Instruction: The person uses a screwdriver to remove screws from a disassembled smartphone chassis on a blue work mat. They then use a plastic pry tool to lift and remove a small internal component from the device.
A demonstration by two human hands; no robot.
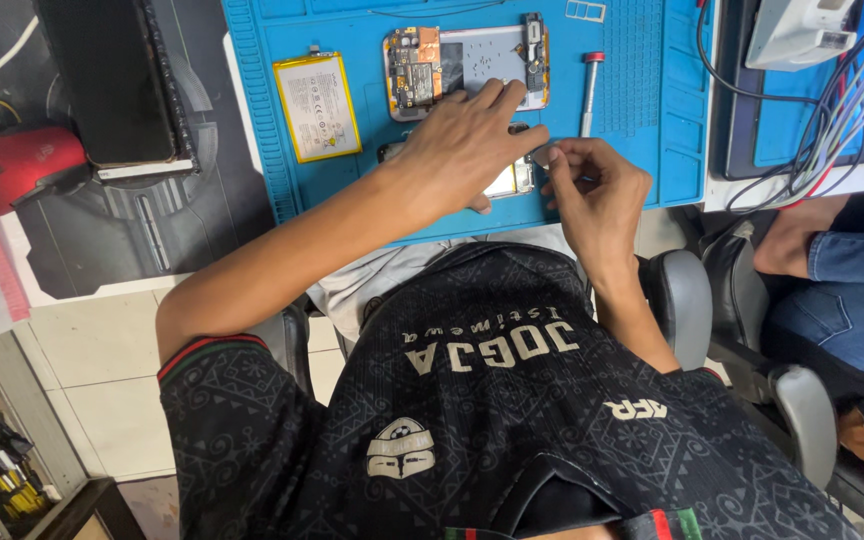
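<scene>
My left hand [462, 140] lies over a phone [514, 181] on the blue work mat [642, 150], fingers spread on it and holding it down. My right hand [592, 190] is just right of it, thumb and forefinger pinched on a small grey piece [542, 155] at the phone's right edge; what the piece is I cannot tell. Beyond my left hand lies an opened phone chassis [482, 60] with an exposed circuit board. A flat yellow-rimmed battery [317, 105] lies to its left. A red-capped screwdriver [589, 90] lies to its right.
A red mouse [12, 165] and a black flat device [112, 80] sit on the dark pad at left. A white device [802, 30] with a bundle of cables [832, 130] stands at top right. Another person's legs in jeans [842, 290] are at right, beside my chair's armrest [682, 300].
</scene>
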